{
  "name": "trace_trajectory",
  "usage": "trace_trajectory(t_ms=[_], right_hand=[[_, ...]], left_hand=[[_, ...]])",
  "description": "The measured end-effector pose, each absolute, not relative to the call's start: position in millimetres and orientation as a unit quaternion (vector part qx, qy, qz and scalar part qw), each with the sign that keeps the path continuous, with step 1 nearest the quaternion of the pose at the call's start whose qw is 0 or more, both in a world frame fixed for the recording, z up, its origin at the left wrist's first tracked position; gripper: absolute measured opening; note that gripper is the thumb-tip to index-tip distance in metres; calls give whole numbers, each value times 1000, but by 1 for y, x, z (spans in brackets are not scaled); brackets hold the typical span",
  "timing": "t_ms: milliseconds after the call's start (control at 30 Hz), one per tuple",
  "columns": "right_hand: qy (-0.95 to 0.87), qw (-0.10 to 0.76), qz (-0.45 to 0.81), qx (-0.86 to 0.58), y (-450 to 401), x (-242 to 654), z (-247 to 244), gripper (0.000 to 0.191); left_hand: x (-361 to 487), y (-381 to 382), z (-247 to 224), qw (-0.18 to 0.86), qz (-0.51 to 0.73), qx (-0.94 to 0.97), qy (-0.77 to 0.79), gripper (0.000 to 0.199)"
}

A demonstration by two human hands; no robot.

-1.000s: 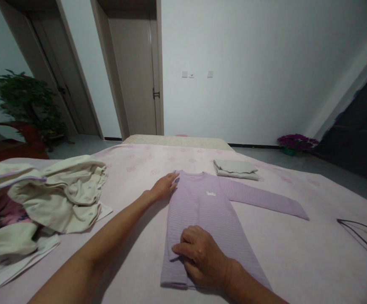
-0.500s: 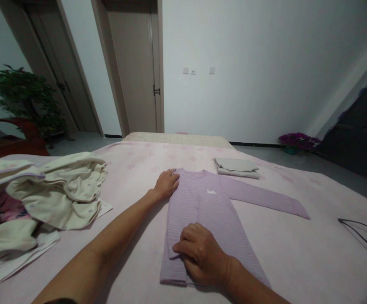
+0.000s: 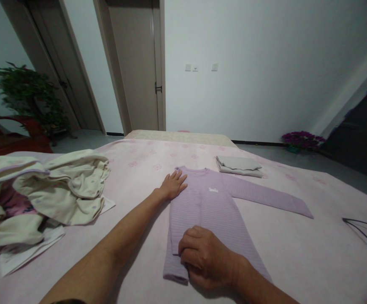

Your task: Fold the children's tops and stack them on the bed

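A light purple ribbed top (image 3: 215, 207) lies on the pink bed sheet (image 3: 297, 249), with one sleeve stretched out to the right and the other folded down over its left side. My left hand (image 3: 173, 185) rests on the top's left shoulder, fingers spread. Near the lower left, by the cuff of the folded sleeve, my right hand (image 3: 204, 257) is closed on the purple fabric. A small white print shows on the chest. My right hand hides part of the lower hem.
Crumpled cream clothes (image 3: 66, 185) are heaped on the left. A folded grey garment (image 3: 238, 165) lies beyond the outstretched sleeve. A thin black cord or loop (image 3: 360, 234) is at the right edge.
My left hand has shifted slightly right onto the shoulder and its fingers have spread. The lower hem beside my right hand has lifted or curled a little.
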State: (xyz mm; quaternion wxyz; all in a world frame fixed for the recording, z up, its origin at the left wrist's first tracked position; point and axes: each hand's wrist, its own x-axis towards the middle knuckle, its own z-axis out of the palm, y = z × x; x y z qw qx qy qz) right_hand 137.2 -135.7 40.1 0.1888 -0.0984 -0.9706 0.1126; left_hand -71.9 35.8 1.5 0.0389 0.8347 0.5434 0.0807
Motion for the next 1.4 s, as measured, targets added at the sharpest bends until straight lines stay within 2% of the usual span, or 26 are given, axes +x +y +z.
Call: trace_trajectory(t_ms=[167,267,400,467,567,633,700,867,967,1067,1200,1300,1333,1400], right_hand=[[-967,192,136,-101,-136,138,30,14],[-948,246,176,-101,-137,136,32,18],[-913,312,180,-193,-138,135,39,28],[-919,285,160,-221,-138,136,42,36],[-945,176,167,-217,-138,138,45,59],[-951,113,188,-217,-137,140,48,65],[-948,88,204,-228,-137,141,51,63],[-945,115,173,-254,-138,141,49,55],[-945,160,129,-253,-137,141,36,48],[-932,240,100,-253,-135,140,22,35],[-895,330,109,-279,-131,139,17,21],[-876,353,125,-304,-129,139,20,20],[-873,357,127,-306,-129,138,21,20],[-874,359,125,-303,-130,138,23,20]], left_hand=[[-69,33,2,35,93,824,558,57],[-70,33,3,28,115,818,562,52],[-73,36,4,3,166,793,586,49],[-74,39,5,-10,187,779,598,51],[-71,47,5,-13,192,785,589,47],[-68,55,4,-1,179,797,576,49],[-65,63,0,19,159,805,572,55],[-63,80,-11,63,141,792,591,63],[-65,82,-12,81,162,787,590,63],[-68,72,-7,96,202,781,583,60],[-77,30,4,93,282,751,590,46],[-91,-29,15,90,341,751,559,34],[-96,-51,19,97,378,774,499,29],[-103,-97,28,117,375,850,351,22]])
